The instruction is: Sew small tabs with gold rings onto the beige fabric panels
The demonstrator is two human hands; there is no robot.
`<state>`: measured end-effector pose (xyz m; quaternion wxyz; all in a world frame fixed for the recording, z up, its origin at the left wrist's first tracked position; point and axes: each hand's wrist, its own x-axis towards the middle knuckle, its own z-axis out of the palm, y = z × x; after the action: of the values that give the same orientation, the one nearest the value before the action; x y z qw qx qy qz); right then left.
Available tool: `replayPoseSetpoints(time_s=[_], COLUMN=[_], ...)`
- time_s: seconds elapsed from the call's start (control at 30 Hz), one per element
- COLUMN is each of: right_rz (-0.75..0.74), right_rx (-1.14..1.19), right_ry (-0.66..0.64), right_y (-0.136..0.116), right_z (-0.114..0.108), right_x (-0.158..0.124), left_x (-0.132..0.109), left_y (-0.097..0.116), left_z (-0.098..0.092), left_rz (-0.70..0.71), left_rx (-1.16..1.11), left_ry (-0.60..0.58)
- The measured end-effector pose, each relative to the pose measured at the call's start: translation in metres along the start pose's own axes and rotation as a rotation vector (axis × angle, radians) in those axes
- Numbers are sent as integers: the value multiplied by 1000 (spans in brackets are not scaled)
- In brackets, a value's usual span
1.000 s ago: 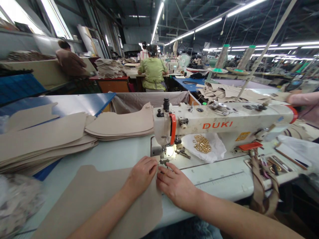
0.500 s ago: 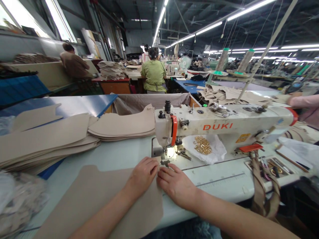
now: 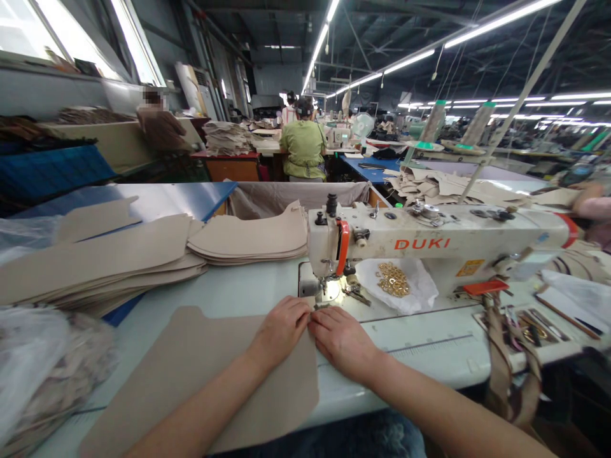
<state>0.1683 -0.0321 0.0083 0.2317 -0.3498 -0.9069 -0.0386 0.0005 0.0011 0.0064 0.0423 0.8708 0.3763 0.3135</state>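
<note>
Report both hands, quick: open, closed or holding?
Left hand: fingers bent, on the beige piece near its corner; whether pinching cannot be told.
Right hand: fingers bent at that piece's edge; grip cannot be told.

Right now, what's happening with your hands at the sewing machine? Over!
Left hand on corner of beige sheet; right hand at same corner. Sheet lies on table, before sewing machine. Gold rings beyond right hand, apart from sheet.

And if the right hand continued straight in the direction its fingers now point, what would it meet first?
Most likely the left hand, just ahead of the right hand; whether the two touch, I cannot tell.
</note>
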Motion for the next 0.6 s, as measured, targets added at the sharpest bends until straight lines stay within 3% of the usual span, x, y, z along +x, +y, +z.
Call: replayPoseSetpoints(time_s=[0.6], right_rz=[-42], right_rx=[-73], right_ry=[-46], right_y=[4], right_z=[5], right_x=[5], left_x=[-10], left_y=[-2], left_z=[-3], left_rz=[40], left_rx=[30], left_ry=[20])
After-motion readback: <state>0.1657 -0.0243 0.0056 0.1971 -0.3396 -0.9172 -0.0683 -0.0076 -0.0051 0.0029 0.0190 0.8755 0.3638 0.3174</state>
